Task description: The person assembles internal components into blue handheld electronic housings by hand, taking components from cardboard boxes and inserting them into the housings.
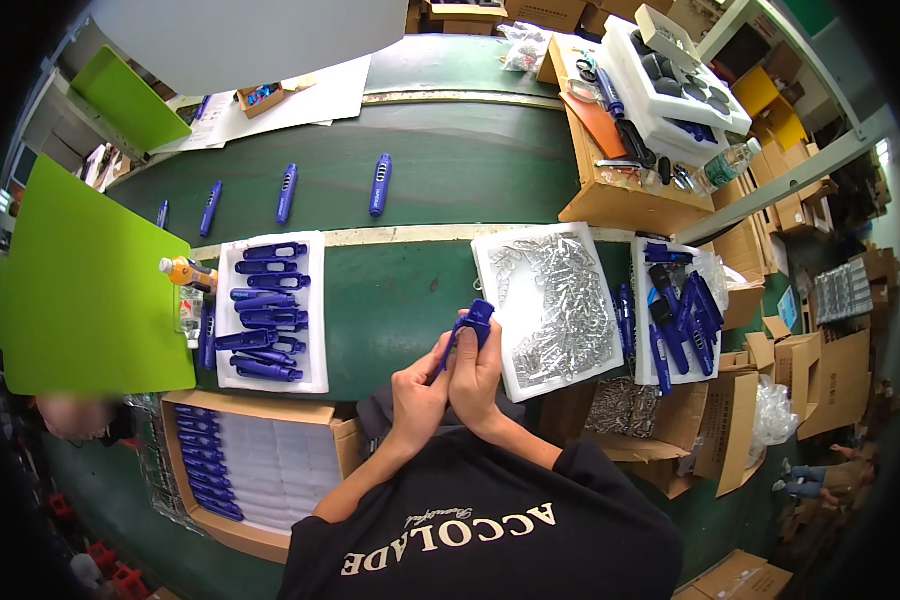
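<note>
So the biggest thing in my feed was the green tabletop (410, 300), with a conveyor strip running across behind it carrying a few blue pen-shaped pieces (380, 184) spaced well apart. On the left there was a white tray of finished blue casings (268, 310), stacked roughly parallel, and below it a cardboard box (255, 470) with more of them lined up along its left edge. To the right sat a white tray of small silver metal clips (550, 305), and past that another tray of blue parts (678, 320).

Both hands were up together in the middle, just in front of the chest. The right hand (478, 375) was closed around the blue casing (475, 322), which stuck up and slightly left out of the fist, long axis pointing away from the body toward the clip tray's near corner. The left hand (418, 390) was pressed against the right, fingers curled onto the lower end of the same piece. So it was held by both, with the right hand the one nearer the clips, and the finished tray lying off on the left hand's side.
</note>
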Demonstrator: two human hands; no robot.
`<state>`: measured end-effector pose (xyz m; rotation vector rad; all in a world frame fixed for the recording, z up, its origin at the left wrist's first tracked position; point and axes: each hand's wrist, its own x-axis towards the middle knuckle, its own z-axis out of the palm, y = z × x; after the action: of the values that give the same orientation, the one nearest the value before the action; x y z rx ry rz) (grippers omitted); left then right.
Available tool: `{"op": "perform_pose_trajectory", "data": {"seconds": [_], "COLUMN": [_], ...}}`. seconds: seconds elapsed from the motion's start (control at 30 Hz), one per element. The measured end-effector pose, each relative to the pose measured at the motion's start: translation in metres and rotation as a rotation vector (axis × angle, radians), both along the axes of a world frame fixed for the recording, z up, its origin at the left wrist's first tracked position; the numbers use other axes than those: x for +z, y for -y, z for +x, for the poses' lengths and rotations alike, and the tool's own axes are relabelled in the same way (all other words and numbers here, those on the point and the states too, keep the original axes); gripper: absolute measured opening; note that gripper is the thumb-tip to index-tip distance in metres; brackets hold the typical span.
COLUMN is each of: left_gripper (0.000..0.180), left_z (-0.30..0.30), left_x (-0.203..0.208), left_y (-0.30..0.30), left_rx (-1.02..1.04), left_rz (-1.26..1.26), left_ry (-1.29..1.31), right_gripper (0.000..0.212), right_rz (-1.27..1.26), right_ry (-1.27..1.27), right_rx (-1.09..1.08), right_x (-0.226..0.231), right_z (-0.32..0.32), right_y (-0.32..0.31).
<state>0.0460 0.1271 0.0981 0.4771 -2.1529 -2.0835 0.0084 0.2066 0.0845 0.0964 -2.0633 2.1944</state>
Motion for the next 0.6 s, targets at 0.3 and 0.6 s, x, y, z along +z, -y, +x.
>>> {"op": "perform_pose_trajectory", "data": {"seconds": [0.3, 0.6], "left_gripper": [0.029, 0.031], "left_z": [-0.007, -0.016], "left_x": [0.005, 0.005], "left_y": [-0.007, 0.001], "left_rx": [0.078, 0.09], "left_rz": [-0.09, -0.012], "left_ry": [-0.088, -0.007], "right_gripper": [0.018, 0.02], "right_rz": [-0.154, -0.258], "right_ry": [-0.001, 0.059], "right_rx": [0.079, 0.151], "right_x": [0.005, 0.003], "right_z": [-0.008, -0.022], "right_y": [0.001, 0.004]}}
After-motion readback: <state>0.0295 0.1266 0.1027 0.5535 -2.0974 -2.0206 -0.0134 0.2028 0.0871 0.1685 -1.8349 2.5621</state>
